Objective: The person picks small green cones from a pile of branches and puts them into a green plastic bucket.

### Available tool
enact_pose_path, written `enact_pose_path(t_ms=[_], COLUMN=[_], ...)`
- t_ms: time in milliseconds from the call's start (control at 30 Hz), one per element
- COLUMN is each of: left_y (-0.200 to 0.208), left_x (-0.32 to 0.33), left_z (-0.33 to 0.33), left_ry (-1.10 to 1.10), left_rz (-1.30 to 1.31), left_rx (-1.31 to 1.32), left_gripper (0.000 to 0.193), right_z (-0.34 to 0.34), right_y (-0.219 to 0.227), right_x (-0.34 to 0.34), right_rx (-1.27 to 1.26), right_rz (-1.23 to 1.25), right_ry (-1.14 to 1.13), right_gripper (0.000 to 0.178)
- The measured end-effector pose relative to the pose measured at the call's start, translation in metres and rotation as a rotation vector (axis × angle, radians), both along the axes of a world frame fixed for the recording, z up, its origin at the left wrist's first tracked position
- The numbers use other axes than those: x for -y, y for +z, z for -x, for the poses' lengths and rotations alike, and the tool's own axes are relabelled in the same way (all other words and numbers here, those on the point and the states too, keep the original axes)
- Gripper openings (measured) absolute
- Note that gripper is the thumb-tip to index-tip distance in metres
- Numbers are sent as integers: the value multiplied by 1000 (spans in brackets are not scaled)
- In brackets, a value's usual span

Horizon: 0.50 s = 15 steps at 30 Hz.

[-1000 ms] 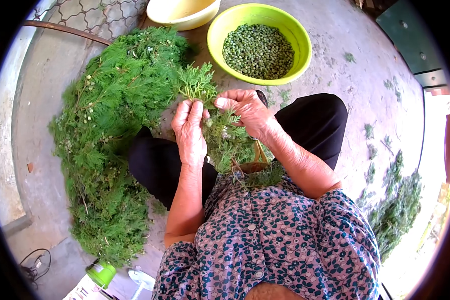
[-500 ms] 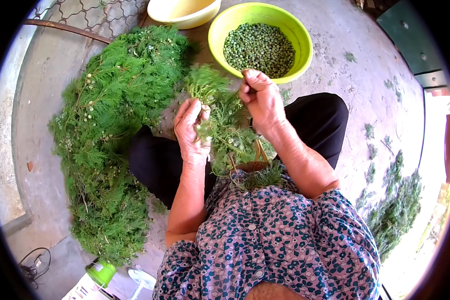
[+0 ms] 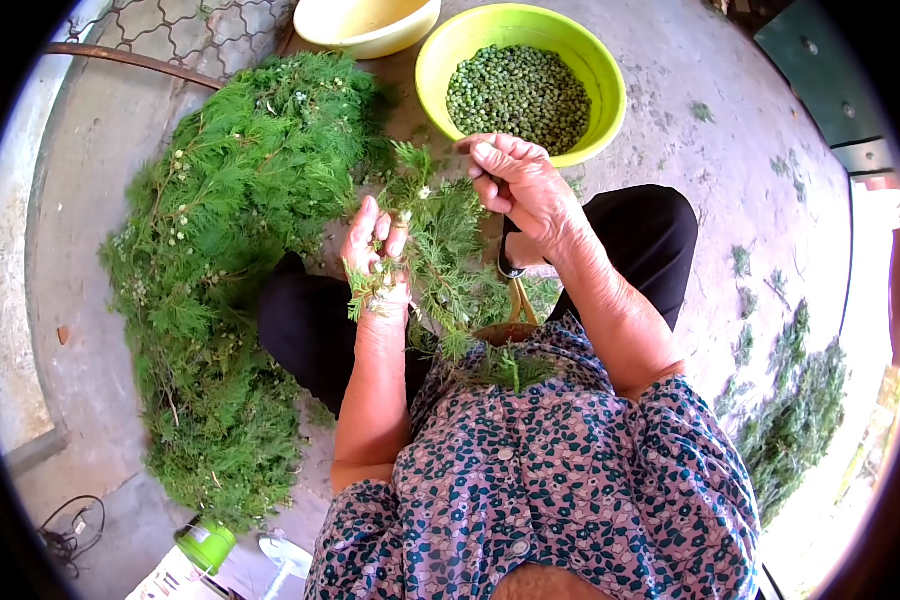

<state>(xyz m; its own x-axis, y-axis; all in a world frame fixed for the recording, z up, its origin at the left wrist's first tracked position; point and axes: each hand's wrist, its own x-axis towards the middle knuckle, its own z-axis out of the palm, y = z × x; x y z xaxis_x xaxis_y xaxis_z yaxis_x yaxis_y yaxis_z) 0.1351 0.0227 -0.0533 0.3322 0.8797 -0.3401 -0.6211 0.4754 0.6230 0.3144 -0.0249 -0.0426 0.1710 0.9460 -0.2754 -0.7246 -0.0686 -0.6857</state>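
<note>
My left hand is curled around a small evergreen sprig with pale round berries on it. Above and right of it, my right hand has thumb and fingers pressed together; whatever lies between them is too small to name. Its fingertips are by the near rim of a yellow-green basin, which holds many round green berries. Between my hands more feathery green foliage rises over a brown basket in my lap, hiding much of it.
A long heap of cut evergreen branches lies on the floor to my left. Behind it stands a cream basin. Loose sprigs are scattered at the right. At lower left are a small green bucket and a dark cable.
The bushy tuft above my left hand is gone, and a smaller berried sprig now shows in that hand. My left hand has turned and dropped slightly; the right has shifted a little left.
</note>
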Motion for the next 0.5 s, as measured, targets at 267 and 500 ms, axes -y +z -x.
enact_pose_path(t_ms=[267,500], left_y=[8,13], left_x=[8,6], left_z=[-6,-5], left_ry=[-70,-78], left_rz=[-55,-18], left_rx=[-272,-297], left_gripper=[25,23], right_z=[22,28], right_y=[19,26], right_x=[9,10], right_rx=[480,370], right_rz=[-13,-101], right_ry=[150,188], right_gripper=[30,27])
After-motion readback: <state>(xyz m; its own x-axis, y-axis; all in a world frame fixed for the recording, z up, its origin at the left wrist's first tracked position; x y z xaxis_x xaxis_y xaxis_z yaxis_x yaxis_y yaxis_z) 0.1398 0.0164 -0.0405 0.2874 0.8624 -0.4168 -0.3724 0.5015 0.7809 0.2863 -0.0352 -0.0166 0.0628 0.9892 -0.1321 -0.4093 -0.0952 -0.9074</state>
